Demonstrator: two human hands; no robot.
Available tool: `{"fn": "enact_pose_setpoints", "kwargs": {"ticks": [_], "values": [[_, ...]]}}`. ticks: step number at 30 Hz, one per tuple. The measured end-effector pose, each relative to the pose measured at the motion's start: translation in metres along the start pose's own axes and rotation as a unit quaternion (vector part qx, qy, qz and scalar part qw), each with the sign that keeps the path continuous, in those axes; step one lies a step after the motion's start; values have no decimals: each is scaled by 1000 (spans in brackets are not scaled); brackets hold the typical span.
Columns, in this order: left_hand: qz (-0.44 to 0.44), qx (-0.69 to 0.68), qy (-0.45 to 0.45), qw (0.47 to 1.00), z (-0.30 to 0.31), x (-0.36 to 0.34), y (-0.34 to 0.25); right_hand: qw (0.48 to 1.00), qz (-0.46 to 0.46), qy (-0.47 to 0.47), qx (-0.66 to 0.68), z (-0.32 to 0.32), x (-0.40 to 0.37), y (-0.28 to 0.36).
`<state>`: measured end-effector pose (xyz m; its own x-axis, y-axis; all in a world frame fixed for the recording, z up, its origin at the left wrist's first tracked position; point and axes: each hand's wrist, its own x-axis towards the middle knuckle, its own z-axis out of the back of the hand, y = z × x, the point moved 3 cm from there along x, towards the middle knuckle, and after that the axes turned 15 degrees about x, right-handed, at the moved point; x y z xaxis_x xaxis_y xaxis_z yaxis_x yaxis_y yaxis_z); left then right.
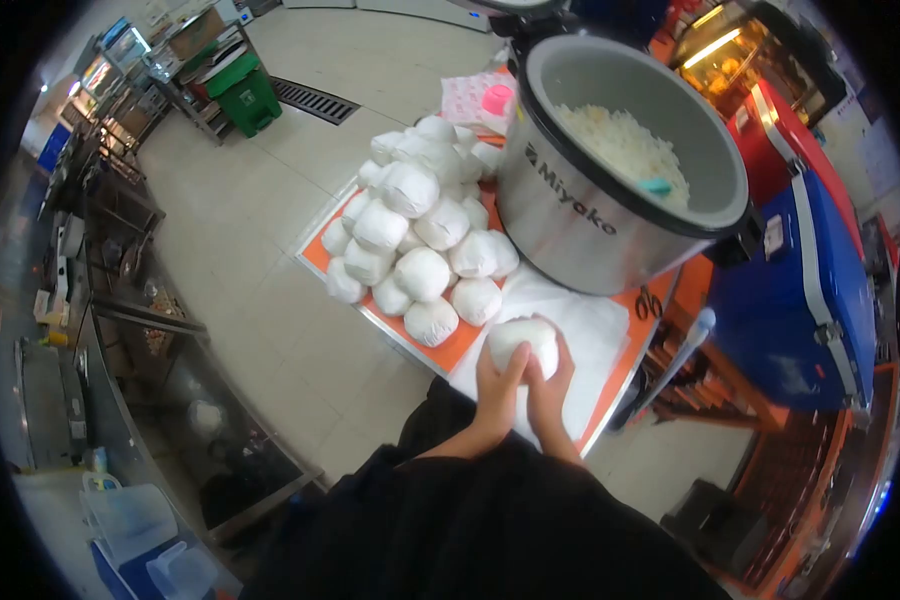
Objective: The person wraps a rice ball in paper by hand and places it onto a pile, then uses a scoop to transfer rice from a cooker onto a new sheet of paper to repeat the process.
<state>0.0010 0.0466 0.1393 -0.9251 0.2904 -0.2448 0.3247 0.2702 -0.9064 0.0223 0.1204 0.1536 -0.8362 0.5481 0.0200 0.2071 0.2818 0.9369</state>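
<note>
Between my left hand point(497, 394) and my right hand point(550, 388) is a round white wrapped bundle point(526, 343), with my fingers curved round its sides and both thumbs on its near face. It is held over white paper sheets point(592, 335) on the orange-topped table point(398, 334). Just beyond and to the left, several similar white bundles point(422, 274) are stacked in a pile. A large silver rice cooker point(560, 217) stands open behind the paper, with white rice point(620, 140) and a teal utensil point(656, 186) inside.
Black-handled scissors point(649, 303) lie at the table's right side. Beyond them stand a blue cooler point(785, 300) and a red one point(770, 130). A pink-and-white cloth point(468, 100) is behind the pile. At the left are metal counters and a green bin point(245, 95).
</note>
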Motion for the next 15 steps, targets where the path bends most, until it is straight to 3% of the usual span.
{"fn": "enact_pose_setpoints", "kwargs": {"ticks": [3, 6, 8, 11, 13, 15], "values": [[12, -5, -22, 1000, 25, 4, -16, 995, 37, 87, -34, -23, -1, -4], [40, 63, 16, 997, 50, 15, -39, 994, 38, 101, 6, -46, 5, -7], [74, 30, 14, 997, 56, 23, -65, 966, 112, 171, -158, -68, 18, 4], [124, -4, 0, 992, 74, 50, -100, 947, 112, 238, -186, -105, 52, 20], [45, -2, 36, 998, 94, 89, -120, 941, 129, 248, -192, -129, 74, 42], [-52, 107, 9, 993, 111, 142, -150, 908, 136, 316, -239, -151, 90, 77]]}}
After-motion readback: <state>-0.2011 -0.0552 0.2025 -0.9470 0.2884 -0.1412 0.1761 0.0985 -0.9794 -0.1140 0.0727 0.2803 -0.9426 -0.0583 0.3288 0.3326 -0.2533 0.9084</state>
